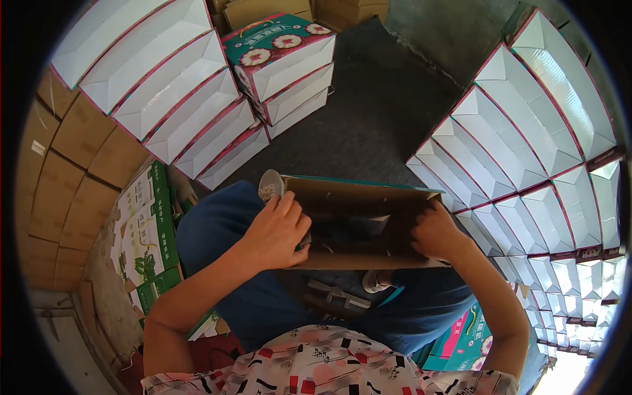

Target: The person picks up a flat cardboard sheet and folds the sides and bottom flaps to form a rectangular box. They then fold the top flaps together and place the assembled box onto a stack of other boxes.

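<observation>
An open cardboard box [362,260], brown inside with a teal outer edge along its far side, sits between my knees with its opening facing me. At its left end, my left hand [278,232] grips the wall, fingers curled over the edge. The fingers of my right hand [437,233] are bent around the right end wall, partly inside the box. Through the middle of the box a dark gap shows between the flaps. A shoe [270,184] pokes out beyond the left corner, and another shoe [375,282] is below the near side.
White-sided boxes with red edges rise in stacks at the left [168,82] and right [526,125]. A teal printed box [280,39] tops a shorter stack. Brown cartons [72,184] and green-white flattened boxes [141,230] line the left. Teal printed cardboard [464,342] lies by my right leg.
</observation>
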The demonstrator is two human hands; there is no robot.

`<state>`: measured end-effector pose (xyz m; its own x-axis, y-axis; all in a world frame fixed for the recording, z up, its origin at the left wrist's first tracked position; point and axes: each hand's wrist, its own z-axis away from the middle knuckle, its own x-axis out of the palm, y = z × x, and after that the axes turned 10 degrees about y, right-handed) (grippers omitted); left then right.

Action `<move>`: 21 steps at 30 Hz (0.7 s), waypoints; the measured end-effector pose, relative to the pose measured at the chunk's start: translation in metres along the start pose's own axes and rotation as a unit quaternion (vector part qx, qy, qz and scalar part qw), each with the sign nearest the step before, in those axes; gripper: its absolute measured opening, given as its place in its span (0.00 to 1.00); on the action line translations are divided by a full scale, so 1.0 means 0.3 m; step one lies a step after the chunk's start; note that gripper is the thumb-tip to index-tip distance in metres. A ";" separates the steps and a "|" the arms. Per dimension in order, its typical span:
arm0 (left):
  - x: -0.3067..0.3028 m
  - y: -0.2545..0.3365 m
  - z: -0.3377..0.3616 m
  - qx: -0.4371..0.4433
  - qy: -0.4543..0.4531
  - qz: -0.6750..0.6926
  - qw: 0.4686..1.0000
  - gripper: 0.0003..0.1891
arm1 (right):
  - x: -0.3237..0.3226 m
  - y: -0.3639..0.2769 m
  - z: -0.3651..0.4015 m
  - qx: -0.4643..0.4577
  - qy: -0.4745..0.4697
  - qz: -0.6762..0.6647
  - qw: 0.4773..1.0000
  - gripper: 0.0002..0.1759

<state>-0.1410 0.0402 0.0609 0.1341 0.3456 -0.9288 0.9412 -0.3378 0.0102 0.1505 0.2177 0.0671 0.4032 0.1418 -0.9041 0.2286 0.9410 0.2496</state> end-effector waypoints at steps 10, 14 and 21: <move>0.000 -0.038 0.152 -0.164 0.057 0.037 0.984 0.18 | -0.053 0.002 0.123 0.114 -0.002 -0.066 0.991 0.23; 0.045 -0.042 0.151 -0.172 0.092 0.033 0.980 0.18 | -0.151 -0.129 0.087 0.030 0.103 -0.260 0.960 0.19; 0.062 -0.118 0.122 -0.308 0.286 0.252 0.872 0.27 | -0.088 -0.073 0.021 0.150 0.314 -0.264 0.900 0.07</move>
<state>-0.1833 0.0264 0.0297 0.5452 0.7292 -0.4135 0.6825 -0.0997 0.7240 0.1404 0.1915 0.0878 -0.3903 -0.0653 -0.9184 0.5086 0.8162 -0.2741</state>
